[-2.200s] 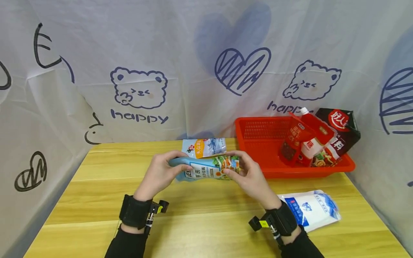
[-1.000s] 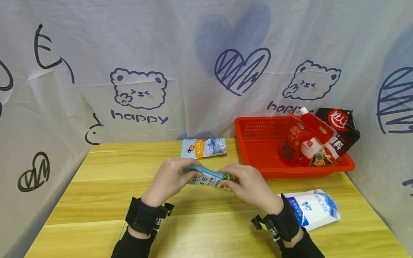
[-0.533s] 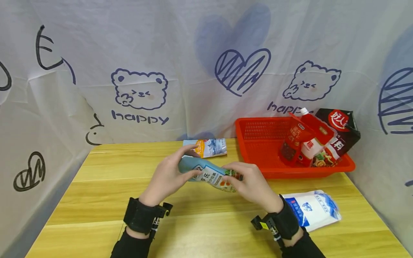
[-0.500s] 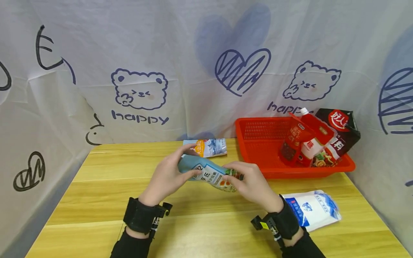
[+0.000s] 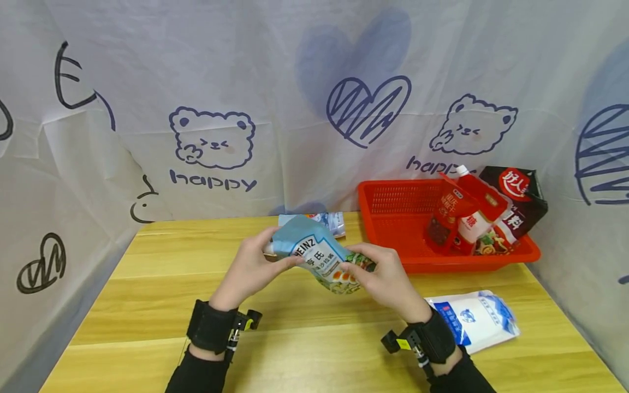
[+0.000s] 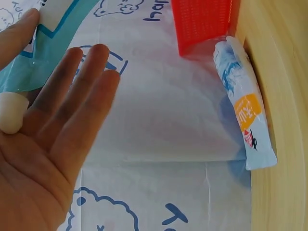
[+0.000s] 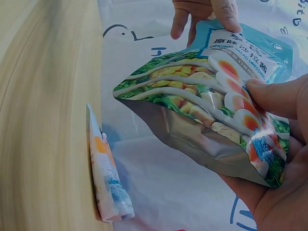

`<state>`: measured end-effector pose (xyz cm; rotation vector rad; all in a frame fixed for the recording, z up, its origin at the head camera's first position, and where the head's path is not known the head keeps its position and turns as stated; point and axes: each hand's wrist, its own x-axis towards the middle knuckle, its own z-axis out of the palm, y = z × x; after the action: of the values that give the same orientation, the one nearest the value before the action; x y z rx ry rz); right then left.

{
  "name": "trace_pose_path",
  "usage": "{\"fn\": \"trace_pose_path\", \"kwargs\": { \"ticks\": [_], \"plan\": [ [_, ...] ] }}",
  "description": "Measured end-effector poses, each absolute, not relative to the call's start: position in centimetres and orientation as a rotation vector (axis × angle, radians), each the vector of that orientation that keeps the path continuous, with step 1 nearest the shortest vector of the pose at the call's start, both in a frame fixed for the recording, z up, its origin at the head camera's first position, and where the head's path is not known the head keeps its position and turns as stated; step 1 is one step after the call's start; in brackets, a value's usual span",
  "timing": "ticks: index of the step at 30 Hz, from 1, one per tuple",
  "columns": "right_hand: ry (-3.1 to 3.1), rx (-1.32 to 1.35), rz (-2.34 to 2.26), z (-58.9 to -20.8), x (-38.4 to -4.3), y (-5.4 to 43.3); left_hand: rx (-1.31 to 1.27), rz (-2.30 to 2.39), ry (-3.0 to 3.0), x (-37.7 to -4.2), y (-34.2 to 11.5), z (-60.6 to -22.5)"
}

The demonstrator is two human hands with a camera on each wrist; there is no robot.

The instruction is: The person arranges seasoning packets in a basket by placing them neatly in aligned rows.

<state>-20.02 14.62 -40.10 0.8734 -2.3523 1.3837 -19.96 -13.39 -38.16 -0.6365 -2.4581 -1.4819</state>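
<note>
Two-handed support of a soft pouch, as I view it from my remote station. The Heinz pouch (image 5: 319,256) is held above the table (image 5: 147,305), left of the red basket (image 5: 417,266), with its capped end toward the left hand (image 5: 251,266) and its base in the right hand (image 5: 385,275). The left hand grasps the pouch, thumb on the printed front; three fingers extend free, and the white cap (image 6: 12,113) lies against their base. The right hand grips the lower corner, thumb in front, fingers behind.

The film bows between the two grips, so I judge that level, light support at both ends serves best: thumbs spread flat, no squeezing of the middle, and pressure kept off the cap.

Lettering: I read "HEINZ" and 亨氏 on the front, with 原味沙拉酱 and "ORIGINAL SALAD DRESSING" in the right wrist view. In the basket, the red packet (image 5: 447,213) bears 重庆, the spouted pouch (image 5: 484,204) 糖, and the black package (image 5: 521,204) 好人 and 料. The pale blue packet (image 6: 243,103) shows 天山 on orange. Print on the white-and-blue bag (image 5: 474,319) is too small for me; the backdrop cloth (image 5: 290,65) reads "happy" twice.
</note>
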Motion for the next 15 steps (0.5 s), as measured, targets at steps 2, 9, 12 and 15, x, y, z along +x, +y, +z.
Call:
{"fn": "trace_pose_path", "kwargs": {
  "ticks": [2, 9, 12, 15],
  "plan": [
    [-2.344, 0.864, 1.407, -40.18, -20.0, 14.61, -0.639, -1.513, -2.461, -19.93, -13.38, -38.17],
    [-2.38, 0.846, 1.448, -40.39, -20.12, 14.4, -0.641, -1.529, -2.443, -19.89, -13.24, -38.15],
    [-2.421, 0.836, 1.458, -40.49, -20.16, 14.33, -0.658, -1.528, -2.423, -19.84, -13.16, -38.14],
    [-2.454, 0.84, 1.461, -40.49, -20.17, 14.29, -0.669, -1.527, -2.404, -19.76, -13.08, -38.04]
  ]
}}
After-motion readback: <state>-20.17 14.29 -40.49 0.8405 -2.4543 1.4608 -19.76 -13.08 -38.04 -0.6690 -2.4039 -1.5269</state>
